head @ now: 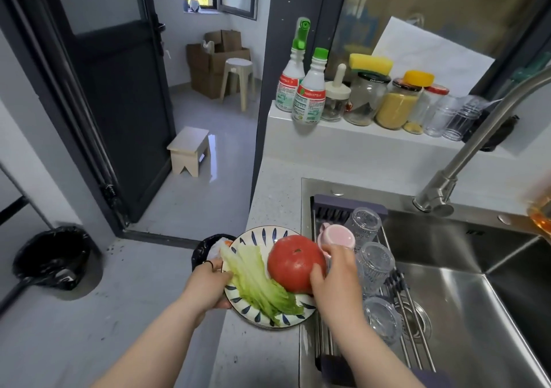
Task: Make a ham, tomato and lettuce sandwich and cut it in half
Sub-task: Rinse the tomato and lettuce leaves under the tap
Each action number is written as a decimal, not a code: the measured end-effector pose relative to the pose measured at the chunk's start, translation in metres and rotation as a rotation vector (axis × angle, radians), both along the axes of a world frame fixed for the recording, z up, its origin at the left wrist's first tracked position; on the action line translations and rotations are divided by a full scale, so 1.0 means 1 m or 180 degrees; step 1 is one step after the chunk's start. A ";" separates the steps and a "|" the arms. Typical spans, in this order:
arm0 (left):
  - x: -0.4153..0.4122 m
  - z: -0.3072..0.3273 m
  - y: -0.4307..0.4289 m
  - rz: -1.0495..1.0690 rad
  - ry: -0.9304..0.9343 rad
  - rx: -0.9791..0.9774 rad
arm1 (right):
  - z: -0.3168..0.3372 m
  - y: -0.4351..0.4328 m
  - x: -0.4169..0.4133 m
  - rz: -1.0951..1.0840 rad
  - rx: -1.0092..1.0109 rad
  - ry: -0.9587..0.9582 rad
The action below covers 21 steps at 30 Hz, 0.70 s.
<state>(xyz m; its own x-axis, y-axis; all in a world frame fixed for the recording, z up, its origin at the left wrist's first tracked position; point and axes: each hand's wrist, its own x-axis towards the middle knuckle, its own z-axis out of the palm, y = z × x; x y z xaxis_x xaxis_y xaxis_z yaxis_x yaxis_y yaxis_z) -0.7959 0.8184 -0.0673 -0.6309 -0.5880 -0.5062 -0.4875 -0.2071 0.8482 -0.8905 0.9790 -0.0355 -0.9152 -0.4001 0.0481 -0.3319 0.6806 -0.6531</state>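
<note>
I see the round red tomato [293,263] right of the green lettuce leaves [256,281], both on the patterned ceramic plate [269,322]; plate on the pale stone desk [274,196], left of the steel sink [465,313].

One tomato [293,263], one plate [255,313], two bottles [289,89] [310,96] (green-capped), two stools [238,72] [189,146].
</note>
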 end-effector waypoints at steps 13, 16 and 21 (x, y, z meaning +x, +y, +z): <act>0.012 0.014 0.025 0.0495 0.0076 -0.0106 | -0.022 0.011 -0.024 0.0294 0.0355 -0.1317; 0.028 0.021 0.028 0.0746 0.0168 -0.0124 | -0.018 0.004 -0.023 0.0522 0.0147 -0.1232; 0.077 0.034 0.013 0.1323 0.0311 -0.0006 | 0.007 -0.035 -0.003 0.0976 -0.0238 -0.1142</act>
<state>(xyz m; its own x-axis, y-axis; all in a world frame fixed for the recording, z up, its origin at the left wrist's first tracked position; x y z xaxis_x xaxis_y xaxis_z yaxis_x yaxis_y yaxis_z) -0.7194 0.8312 -0.0336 -0.3849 -0.8032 -0.4546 -0.2803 -0.3675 0.8868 -0.8939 0.9443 -0.0281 -0.7196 -0.6618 -0.2103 -0.2548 0.5334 -0.8066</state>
